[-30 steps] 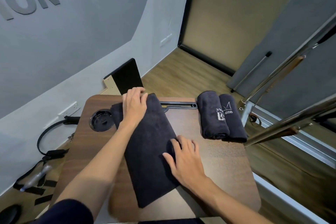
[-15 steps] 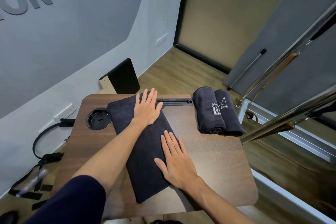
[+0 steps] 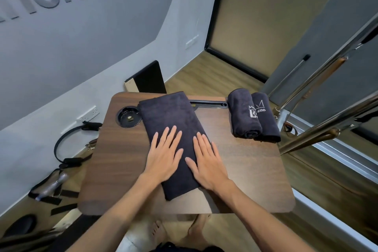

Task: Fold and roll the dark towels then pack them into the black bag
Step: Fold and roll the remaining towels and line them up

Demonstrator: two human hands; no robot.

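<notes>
A dark towel (image 3: 169, 114), folded into a long strip, lies diagonally across the brown wooden table (image 3: 114, 165). My left hand (image 3: 164, 156) and my right hand (image 3: 206, 160) rest flat on its near half, side by side, fingers spread, holding nothing. Two rolled dark towels sit side by side at the table's far right: one roll (image 3: 243, 115) with a white logo, and a second roll (image 3: 266, 117) with a crown mark touching it. No black bag is identifiable in view.
A round black cup recess (image 3: 129, 117) is set in the table's far left, a black slot (image 3: 208, 104) along its far edge. A black panel (image 3: 149, 80) leans on the wall. Straps and cables (image 3: 63, 159) lie on the floor left. Metal rails (image 3: 327, 120) stand right.
My left hand slid from the towel's far end back toward me, flattening the strip. It now lies beside my right hand on the near half. The far end of the towel lies bare.
</notes>
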